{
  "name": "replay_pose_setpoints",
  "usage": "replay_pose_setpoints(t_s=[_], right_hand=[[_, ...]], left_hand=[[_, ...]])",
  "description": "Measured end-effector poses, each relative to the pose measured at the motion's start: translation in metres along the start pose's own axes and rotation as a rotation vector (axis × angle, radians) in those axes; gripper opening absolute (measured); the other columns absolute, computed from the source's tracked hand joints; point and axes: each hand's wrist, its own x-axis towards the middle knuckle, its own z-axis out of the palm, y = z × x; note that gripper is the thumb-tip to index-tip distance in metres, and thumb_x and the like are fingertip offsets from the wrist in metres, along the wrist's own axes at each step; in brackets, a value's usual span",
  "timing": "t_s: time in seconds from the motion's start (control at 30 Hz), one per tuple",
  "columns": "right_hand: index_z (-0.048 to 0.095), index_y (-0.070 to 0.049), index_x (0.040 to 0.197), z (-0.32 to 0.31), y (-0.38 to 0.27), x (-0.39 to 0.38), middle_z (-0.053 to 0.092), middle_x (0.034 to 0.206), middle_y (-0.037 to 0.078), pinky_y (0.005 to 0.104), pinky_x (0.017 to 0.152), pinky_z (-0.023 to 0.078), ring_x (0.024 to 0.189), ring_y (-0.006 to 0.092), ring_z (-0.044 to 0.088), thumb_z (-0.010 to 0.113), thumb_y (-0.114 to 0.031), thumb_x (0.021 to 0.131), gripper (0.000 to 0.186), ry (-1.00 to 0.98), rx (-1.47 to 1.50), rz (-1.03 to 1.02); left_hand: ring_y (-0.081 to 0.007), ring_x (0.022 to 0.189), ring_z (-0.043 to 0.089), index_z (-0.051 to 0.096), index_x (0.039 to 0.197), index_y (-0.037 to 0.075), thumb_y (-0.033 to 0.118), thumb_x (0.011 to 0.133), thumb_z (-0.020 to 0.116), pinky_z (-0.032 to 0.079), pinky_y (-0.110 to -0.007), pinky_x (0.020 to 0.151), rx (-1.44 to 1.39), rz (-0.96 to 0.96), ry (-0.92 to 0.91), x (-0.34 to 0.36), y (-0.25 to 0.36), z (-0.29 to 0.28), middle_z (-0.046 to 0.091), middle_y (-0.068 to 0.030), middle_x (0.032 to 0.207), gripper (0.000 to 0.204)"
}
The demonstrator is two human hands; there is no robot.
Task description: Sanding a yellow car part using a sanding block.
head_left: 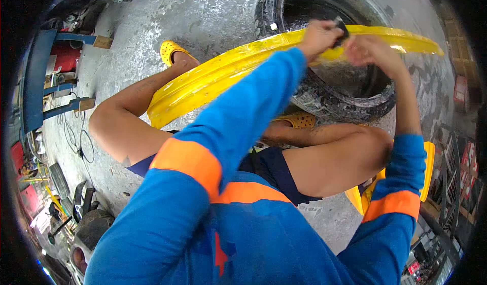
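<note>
A long, curved yellow panel [213, 87], wet and glossy, extends from beside my left leg across a black tire-like basin [286, 97] with liquid in it. My left hand [318, 39] is closed on a small black object [341, 30] at the panel's upper edge; what the object is, I cannot make out. My right hand [370, 51] is just right of it, over the panel, its fingers smeared by motion, so their grip is unclear.
My bent legs, in yellow clogs [170, 49], frame the work. Another yellow piece [426, 161] lies by my right arm. At left stand a blue metal frame [33, 82], cables and clutter; at right, a dark metal rack [449, 173] and boxes.
</note>
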Motion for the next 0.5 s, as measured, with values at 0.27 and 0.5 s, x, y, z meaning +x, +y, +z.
replay_pose_setpoints(t_s=[0.27,0.5], right_hand=[[0.075,-0.006,0.093,0.006,0.074,0.167,0.07,0.085,0.024,0.0487,0.081,0.052,0.085,0.0442,0.065,0.056,-0.048,0.103,0.047,0.381,-0.827,-0.38],[0.072,-0.01,0.104,0.011,0.109,0.178,0.072,0.09,0.019,0.052,0.085,0.051,0.088,0.0394,0.067,0.044,-0.039,0.109,0.041,0.597,-1.058,-0.475]], left_hand=[[-0.0382,0.112,0.069,0.067,0.129,0.002,0.002,0.094,0.061,0.055,-0.042,0.097,0.942,0.327,-0.314,-0.09,-0.037,-0.133,0.07,-0.0203,0.124,0.035],[-0.0401,0.123,0.062,0.055,0.141,0.005,-0.001,0.092,0.053,0.048,-0.046,0.109,0.868,0.371,-0.248,-0.088,-0.018,-0.078,0.064,-0.0235,0.135,0.049]])
